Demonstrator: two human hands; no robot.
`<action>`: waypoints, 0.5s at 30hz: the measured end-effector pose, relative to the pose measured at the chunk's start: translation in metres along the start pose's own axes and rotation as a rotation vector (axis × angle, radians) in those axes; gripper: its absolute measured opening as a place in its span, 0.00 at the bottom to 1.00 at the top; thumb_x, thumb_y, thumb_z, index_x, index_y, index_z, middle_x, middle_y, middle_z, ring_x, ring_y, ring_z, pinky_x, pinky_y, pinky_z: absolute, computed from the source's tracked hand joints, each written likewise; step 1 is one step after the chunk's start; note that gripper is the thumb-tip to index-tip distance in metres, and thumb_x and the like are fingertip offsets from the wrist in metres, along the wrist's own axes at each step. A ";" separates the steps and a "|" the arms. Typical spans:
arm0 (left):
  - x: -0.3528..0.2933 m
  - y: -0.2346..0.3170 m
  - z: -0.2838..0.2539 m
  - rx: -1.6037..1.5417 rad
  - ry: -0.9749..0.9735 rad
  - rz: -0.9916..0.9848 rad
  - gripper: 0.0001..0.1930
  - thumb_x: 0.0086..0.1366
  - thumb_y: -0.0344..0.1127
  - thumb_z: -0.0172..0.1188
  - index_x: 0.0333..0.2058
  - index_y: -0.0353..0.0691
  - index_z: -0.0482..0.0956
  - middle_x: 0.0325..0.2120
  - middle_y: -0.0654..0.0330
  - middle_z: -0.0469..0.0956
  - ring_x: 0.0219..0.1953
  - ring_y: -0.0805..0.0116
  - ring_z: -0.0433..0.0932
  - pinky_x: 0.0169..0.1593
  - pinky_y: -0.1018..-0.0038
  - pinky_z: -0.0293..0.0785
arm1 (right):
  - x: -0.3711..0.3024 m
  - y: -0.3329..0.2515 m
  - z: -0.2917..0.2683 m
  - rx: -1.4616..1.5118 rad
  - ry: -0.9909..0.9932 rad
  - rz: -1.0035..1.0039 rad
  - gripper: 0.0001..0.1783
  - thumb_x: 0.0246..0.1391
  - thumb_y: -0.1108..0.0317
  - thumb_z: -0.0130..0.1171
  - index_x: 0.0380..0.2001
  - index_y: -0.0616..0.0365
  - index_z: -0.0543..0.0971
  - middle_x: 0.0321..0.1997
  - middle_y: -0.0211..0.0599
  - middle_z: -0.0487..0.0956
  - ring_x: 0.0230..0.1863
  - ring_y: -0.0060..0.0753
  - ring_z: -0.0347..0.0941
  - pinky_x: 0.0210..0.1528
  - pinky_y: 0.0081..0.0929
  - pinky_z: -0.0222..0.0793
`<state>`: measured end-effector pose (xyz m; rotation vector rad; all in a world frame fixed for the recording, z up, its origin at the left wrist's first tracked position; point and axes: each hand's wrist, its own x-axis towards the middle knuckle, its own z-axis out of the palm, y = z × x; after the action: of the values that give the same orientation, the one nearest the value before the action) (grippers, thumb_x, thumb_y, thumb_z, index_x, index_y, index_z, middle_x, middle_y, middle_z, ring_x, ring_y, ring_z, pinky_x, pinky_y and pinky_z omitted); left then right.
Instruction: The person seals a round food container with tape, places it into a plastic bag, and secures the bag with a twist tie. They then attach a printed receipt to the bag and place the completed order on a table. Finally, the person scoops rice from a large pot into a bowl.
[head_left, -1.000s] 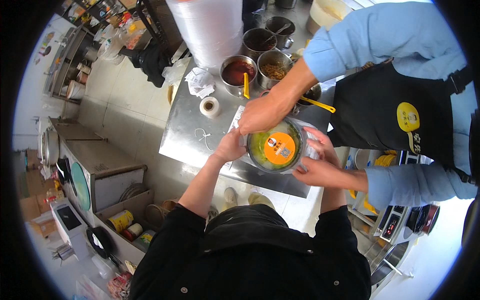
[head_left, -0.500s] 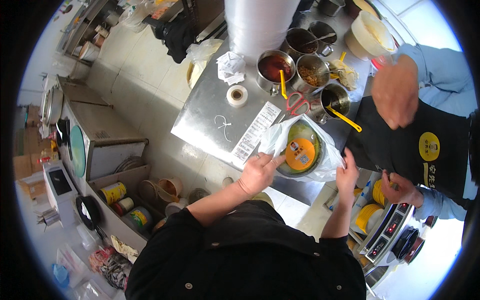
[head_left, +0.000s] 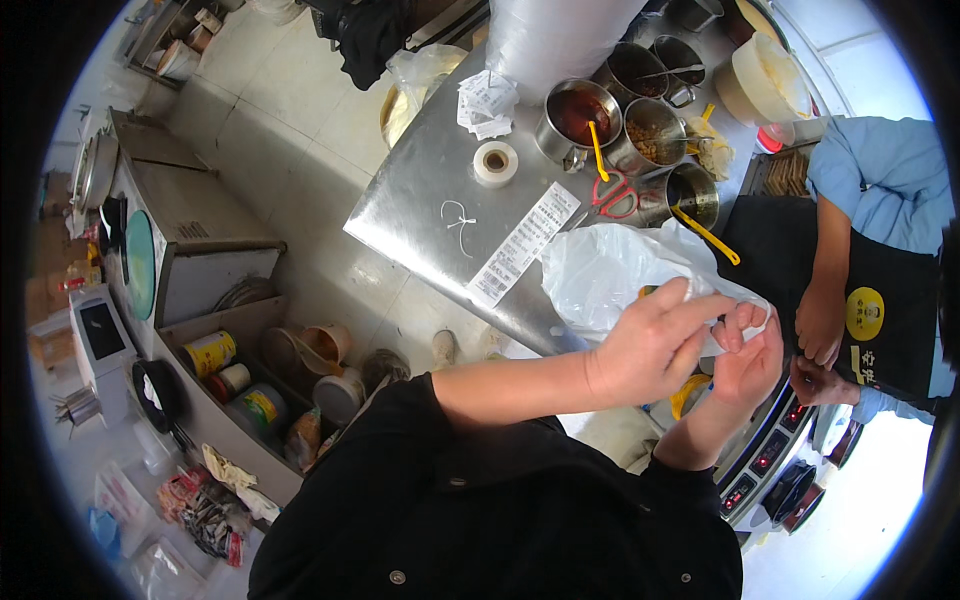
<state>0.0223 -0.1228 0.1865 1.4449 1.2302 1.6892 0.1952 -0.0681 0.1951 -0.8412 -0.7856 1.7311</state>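
On the near right corner of the metal table lies a white plastic bag [head_left: 605, 280]. It covers the round tub with an orange label inside, of which only a sliver shows beside my left hand. My left hand [head_left: 655, 345] is closed on the bag's mouth, thumb and fingers bent together. Facing it, my right hand [head_left: 748, 362] pinches the bag's rim between curled fingers. The hands nearly touch each other. Close beyond the bag lie a printed paper strip [head_left: 525, 243] and red-handled scissors [head_left: 614, 196].
Metal pots of sauce [head_left: 580, 115] with yellow spoons stand along the table's far right, near a tall stack of clear tubs [head_left: 555, 45]. A tape roll [head_left: 495, 163], white tie [head_left: 459, 227] and paper slips [head_left: 488, 103] lie left. A co-worker's hands [head_left: 820, 340] are close at right.
My hands have come together at the right, drawing the bag's mouth over the tub and hiding its orange label. The co-worker's raised hand has come down beside the other.
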 end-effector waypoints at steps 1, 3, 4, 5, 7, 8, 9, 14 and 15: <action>0.003 0.007 0.000 -0.069 0.012 0.025 0.21 0.48 0.20 0.54 0.44 0.38 0.74 0.26 0.52 0.68 0.22 0.59 0.68 0.25 0.73 0.66 | -0.002 -0.005 0.002 0.002 -0.065 -0.016 0.10 0.56 0.65 0.44 0.32 0.62 0.68 0.30 0.41 0.70 0.21 0.25 0.60 0.25 0.22 0.56; 0.006 0.017 -0.003 -0.069 0.031 0.050 0.21 0.48 0.21 0.55 0.44 0.38 0.74 0.26 0.51 0.68 0.23 0.59 0.68 0.25 0.73 0.66 | -0.007 -0.011 0.002 0.014 -0.144 -0.043 0.13 0.55 0.65 0.46 0.38 0.64 0.69 0.34 0.45 0.71 0.21 0.26 0.61 0.24 0.20 0.57; 0.006 0.022 -0.004 -0.069 0.035 0.044 0.21 0.47 0.21 0.55 0.44 0.38 0.74 0.27 0.51 0.68 0.23 0.58 0.68 0.25 0.73 0.66 | -0.010 -0.013 0.001 0.011 -0.165 -0.067 0.14 0.55 0.66 0.47 0.40 0.65 0.69 0.36 0.47 0.71 0.22 0.27 0.62 0.24 0.20 0.58; 0.005 0.025 -0.006 -0.077 0.028 0.040 0.20 0.47 0.21 0.55 0.43 0.37 0.74 0.27 0.51 0.68 0.23 0.58 0.68 0.25 0.73 0.66 | -0.011 -0.014 0.000 0.015 -0.186 -0.098 0.16 0.54 0.67 0.47 0.43 0.66 0.68 0.38 0.48 0.72 0.22 0.27 0.63 0.23 0.20 0.58; 0.004 0.028 -0.007 -0.089 0.013 0.024 0.20 0.47 0.22 0.56 0.43 0.37 0.73 0.27 0.51 0.68 0.24 0.57 0.68 0.25 0.73 0.66 | -0.013 -0.018 -0.002 0.007 -0.221 -0.115 0.22 0.51 0.66 0.52 0.49 0.67 0.67 0.43 0.51 0.72 0.23 0.27 0.65 0.23 0.20 0.59; 0.004 0.028 -0.007 -0.092 0.021 0.040 0.20 0.47 0.22 0.56 0.43 0.37 0.73 0.27 0.51 0.69 0.23 0.58 0.68 0.25 0.73 0.67 | -0.014 -0.019 -0.002 -0.067 -0.231 -0.120 0.22 0.51 0.66 0.51 0.48 0.67 0.67 0.43 0.51 0.72 0.22 0.26 0.65 0.23 0.20 0.59; 0.004 0.028 -0.006 -0.096 0.028 0.056 0.20 0.47 0.22 0.56 0.43 0.37 0.73 0.28 0.52 0.69 0.23 0.60 0.68 0.25 0.74 0.67 | -0.013 -0.020 -0.001 -0.127 -0.233 -0.122 0.22 0.51 0.66 0.51 0.48 0.67 0.67 0.43 0.50 0.72 0.22 0.25 0.65 0.23 0.19 0.59; 0.005 0.021 -0.002 -0.146 -0.033 -0.100 0.19 0.49 0.24 0.56 0.43 0.38 0.73 0.30 0.53 0.70 0.22 0.67 0.67 0.23 0.78 0.67 | 0.001 -0.009 0.015 -0.517 -0.126 -0.213 0.20 0.49 0.66 0.48 0.44 0.69 0.69 0.39 0.47 0.73 0.21 0.21 0.65 0.24 0.17 0.59; 0.008 0.020 -0.001 -0.131 -0.021 -0.100 0.19 0.49 0.24 0.56 0.43 0.38 0.73 0.30 0.54 0.70 0.21 0.69 0.67 0.23 0.78 0.66 | 0.003 -0.006 0.019 -0.542 -0.082 -0.252 0.20 0.48 0.67 0.48 0.43 0.69 0.69 0.36 0.46 0.74 0.21 0.20 0.65 0.25 0.16 0.58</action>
<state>0.0222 -0.1243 0.2078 1.2993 1.1393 1.6512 0.1824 -0.0659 0.2101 -0.9791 -1.3898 1.3490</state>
